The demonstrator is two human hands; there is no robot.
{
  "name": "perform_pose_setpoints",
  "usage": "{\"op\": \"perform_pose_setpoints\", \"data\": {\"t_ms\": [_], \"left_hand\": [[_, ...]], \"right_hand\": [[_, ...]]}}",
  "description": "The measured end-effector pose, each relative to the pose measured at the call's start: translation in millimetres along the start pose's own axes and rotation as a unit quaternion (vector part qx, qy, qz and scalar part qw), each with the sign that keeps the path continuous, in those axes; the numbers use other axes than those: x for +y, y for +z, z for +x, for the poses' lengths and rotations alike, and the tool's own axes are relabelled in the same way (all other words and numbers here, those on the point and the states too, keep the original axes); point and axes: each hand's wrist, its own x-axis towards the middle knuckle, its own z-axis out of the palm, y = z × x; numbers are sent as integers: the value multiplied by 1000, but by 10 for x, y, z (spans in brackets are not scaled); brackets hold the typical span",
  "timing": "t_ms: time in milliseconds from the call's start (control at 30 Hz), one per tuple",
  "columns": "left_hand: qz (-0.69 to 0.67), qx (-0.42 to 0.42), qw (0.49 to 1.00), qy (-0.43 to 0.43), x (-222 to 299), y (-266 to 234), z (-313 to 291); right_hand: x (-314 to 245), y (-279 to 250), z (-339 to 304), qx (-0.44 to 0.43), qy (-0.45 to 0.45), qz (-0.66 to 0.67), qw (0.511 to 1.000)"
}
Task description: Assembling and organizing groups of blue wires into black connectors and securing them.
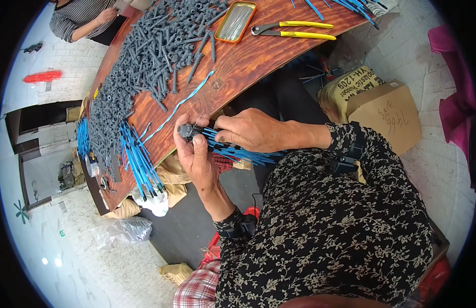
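A bundle of thin blue rods (248,154) with dark grey plastic ends lies across both hands, just past the table's near edge. My left hand (197,159) is closed around the grey end of the bundle, its thumb pressed against it. My right hand (256,128) rests over the rods close by, with fingers curled and pinched together. A thin wire (199,118) sticks up between the hands; whether the right fingertips grip it is too small to tell.
Grey screw-like plastic pieces (140,61) are heaped on the wooden table (238,72). Beside them are a yellow tin of wires (237,21), yellow-handled nippers (299,30), a blue twisted strip (181,105) and blue rods (138,159). A cardboard box (384,115) stands right. Another person (81,20) sits far left.
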Motion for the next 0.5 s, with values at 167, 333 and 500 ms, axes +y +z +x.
{"op": "perform_pose_setpoints", "data": {"t_ms": [167, 333, 500], "left_hand": [[22, -31, 999, 14, 0, -47, 9], [45, -45, 998, 29, -29, -66, -12], [33, -21, 999, 26, -29, -82, -40]], "right_hand": [[-51, -52, 30, -29, 17, -40, 999], [-51, -51, 47, -20, -10, -37, 999], [-140, 2, 43, -20, -12, -89, 996]]}}
